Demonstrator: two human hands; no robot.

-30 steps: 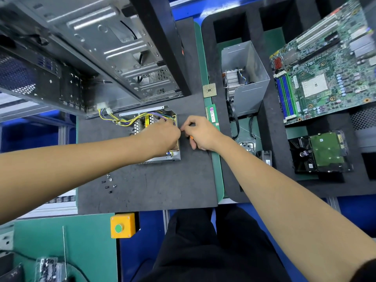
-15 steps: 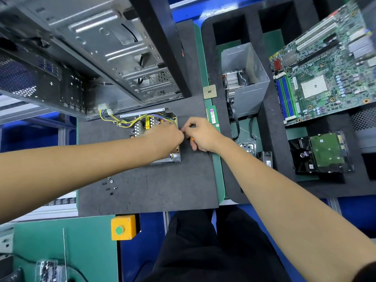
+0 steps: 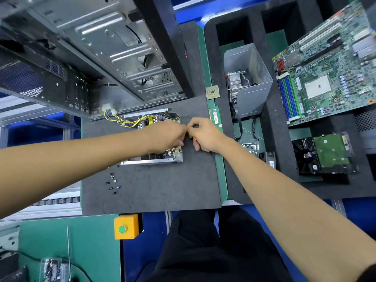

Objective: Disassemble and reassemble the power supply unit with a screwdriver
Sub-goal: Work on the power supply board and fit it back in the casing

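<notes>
Open PSU (image 3: 151, 139) flat on the grey mat (image 3: 154, 186), lid off, board and yellow wires exposed, just below the PC case (image 3: 87, 55). Left hand (image 3: 165, 136) over the PSU's right half, fingers curled down toward its right edge; whether pinching anything, cannot tell. Right hand (image 3: 205, 134) just right of the PSU, touching the left hand's fingertips, fingers curled around a screwdriver (image 3: 194, 139) of which only an orange sliver shows under the palm. Loose black screws (image 3: 112, 183) scattered on the mat below and left of the PSU. RAM stick (image 3: 216, 118) on the green strip right of the PSU, partly behind the right hand, with a CPU (image 3: 212, 92) above it. Further right of the PSU, in a black foam tray (image 3: 211, 58): metal cover (image 3: 249, 82) standing upright with a heatsink (image 3: 235, 83) inside, motherboard (image 3: 327, 74) beyond, hard drive (image 3: 325, 153) below that. Yellow button box (image 3: 126, 226) well below the PSU at the mat's near edge.
</notes>
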